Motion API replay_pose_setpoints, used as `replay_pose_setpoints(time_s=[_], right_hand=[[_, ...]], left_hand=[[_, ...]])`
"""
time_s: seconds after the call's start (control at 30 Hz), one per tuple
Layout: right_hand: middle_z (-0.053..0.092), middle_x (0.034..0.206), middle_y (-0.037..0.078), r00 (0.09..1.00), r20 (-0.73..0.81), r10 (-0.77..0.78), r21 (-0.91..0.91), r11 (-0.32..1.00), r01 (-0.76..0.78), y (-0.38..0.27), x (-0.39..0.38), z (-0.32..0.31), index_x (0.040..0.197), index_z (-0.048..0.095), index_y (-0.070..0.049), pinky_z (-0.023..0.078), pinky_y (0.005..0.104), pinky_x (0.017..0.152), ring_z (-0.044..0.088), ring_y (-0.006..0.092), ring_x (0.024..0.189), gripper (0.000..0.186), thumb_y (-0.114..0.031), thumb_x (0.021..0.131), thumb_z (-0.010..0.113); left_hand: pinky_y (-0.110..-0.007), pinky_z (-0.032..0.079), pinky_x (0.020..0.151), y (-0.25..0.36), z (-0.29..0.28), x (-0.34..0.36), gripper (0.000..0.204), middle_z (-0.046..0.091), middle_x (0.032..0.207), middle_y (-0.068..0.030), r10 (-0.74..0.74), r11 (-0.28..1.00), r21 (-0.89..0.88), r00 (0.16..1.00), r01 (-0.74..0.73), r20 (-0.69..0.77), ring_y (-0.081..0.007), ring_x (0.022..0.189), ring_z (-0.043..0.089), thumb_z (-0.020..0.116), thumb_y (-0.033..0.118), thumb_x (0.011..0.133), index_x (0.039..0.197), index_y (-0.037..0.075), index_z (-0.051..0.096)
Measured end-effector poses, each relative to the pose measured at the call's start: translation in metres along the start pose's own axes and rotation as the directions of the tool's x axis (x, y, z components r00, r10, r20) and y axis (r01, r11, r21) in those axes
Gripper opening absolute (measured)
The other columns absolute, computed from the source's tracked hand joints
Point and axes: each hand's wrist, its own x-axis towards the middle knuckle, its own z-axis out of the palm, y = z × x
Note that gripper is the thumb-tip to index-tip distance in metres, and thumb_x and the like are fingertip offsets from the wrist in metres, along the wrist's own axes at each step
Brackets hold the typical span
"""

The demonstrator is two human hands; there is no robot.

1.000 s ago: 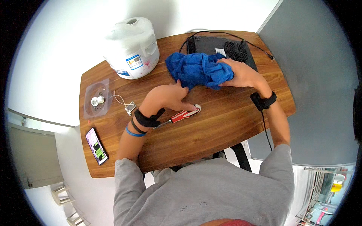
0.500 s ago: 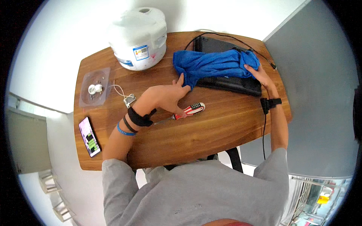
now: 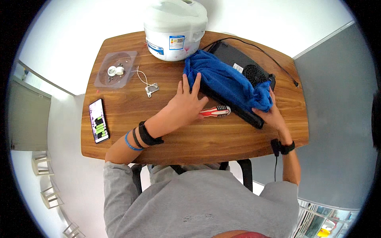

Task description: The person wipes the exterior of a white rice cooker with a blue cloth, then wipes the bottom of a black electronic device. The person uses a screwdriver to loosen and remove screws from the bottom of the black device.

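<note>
A blue cloth (image 3: 226,77) lies bunched lengthwise over a flat black appliance (image 3: 226,49) with a round vent grille, which sits at a slant on the table. My left hand (image 3: 184,105) reaches to the cloth's left end with fingers spread, the fingertips touching it. At the other end my right hand (image 3: 274,115) grips the cloth against the appliance's right edge, its thumb showing and part of its fingers hidden. A screwdriver (image 3: 217,111) with a red, white and black handle lies just right of my left hand; its shaft is hidden behind that hand.
A white rice cooker (image 3: 174,31) stands at the back. On the left are a clear plastic tray (image 3: 105,81) with white round parts and small screws, a metal piece with white wires (image 3: 151,89), and a phone (image 3: 99,121). A black cord (image 3: 274,61) curves behind the appliance.
The appliance and cloth have turned clockwise, their right end swinging nearer to me along with my right hand. More of the grille shows. My left fingers remain by the cloth's left end.
</note>
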Motion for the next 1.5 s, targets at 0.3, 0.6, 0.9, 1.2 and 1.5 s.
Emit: replay_pose_setpoints(time_s=[0.3,0.6,0.9,1.2,1.5], right_hand=[[0.076,0.117,0.005,0.753,-0.638,0.159,0.09,0.987,-0.132,0.002,-0.02,-0.063,0.136,0.072,-0.005,0.055,0.0338,0.1,0.069,0.0162,0.107,0.043,-0.021,0.099,0.085],[0.051,0.16,0.016,0.841,-0.531,-0.104,-0.091,0.994,0.065,0.028,-0.021,-0.069,0.166,0.041,-0.009,0.045,0.0454,0.121,0.054,0.0327,0.144,0.092,-0.013,0.09,0.093],[0.024,0.177,0.026,0.995,-0.086,-0.049,-0.107,0.993,0.04,0.012,-0.035,-0.03,0.17,0.035,-0.018,0.036,0.0516,0.133,0.032,0.0432,0.164,0.115,-0.004,0.076,0.1],[0.028,0.174,0.025,0.983,-0.144,-0.116,-0.112,0.989,0.1,0.025,-0.04,-0.022,0.171,0.033,-0.017,0.038,0.0515,0.131,0.034,0.0448,0.163,0.116,-0.008,0.077,0.101],[0.031,0.172,0.023,0.964,-0.176,-0.202,-0.134,0.975,0.18,0.044,-0.041,-0.02,0.172,0.032,-0.013,0.038,0.0497,0.129,0.042,0.0413,0.157,0.105,-0.006,0.088,0.093]], left_hand=[[-0.056,0.048,0.12,-0.032,-0.033,-0.008,0.069,0.04,0.166,-0.0334,0.044,0.946,-0.322,0.999,-0.046,-0.011,-0.0546,0.144,0.052,0.08,0.035,0.098,0.153,0.002,0.054],[-0.054,0.06,0.101,-0.063,-0.031,0.027,0.055,0.064,0.143,-0.0245,-0.106,0.992,-0.098,0.958,0.082,-0.266,-0.048,0.124,0.069,0.077,0.03,0.101,0.143,0.001,0.057],[-0.056,0.064,0.087,-0.104,-0.009,0.084,0.057,0.081,0.102,-0.0206,-0.375,0.926,-0.108,0.907,0.361,-0.19,-0.0439,0.095,0.079,0.072,0.026,0.103,0.157,0.015,0.058],[-0.053,0.06,0.101,-0.126,0.018,0.113,0.049,0.078,0.125,-0.0258,-0.255,0.956,-0.183,0.959,0.23,-0.128,-0.0424,0.113,0.076,0.062,0.021,0.106,0.155,0.016,0.063],[-0.055,0.058,0.102,-0.121,0.032,0.122,0.062,0.074,0.13,-0.0289,-0.119,0.97,-0.185,0.971,0.158,0.208,-0.0476,0.12,0.072,0.055,0.007,0.103,0.165,0.01,0.05]])
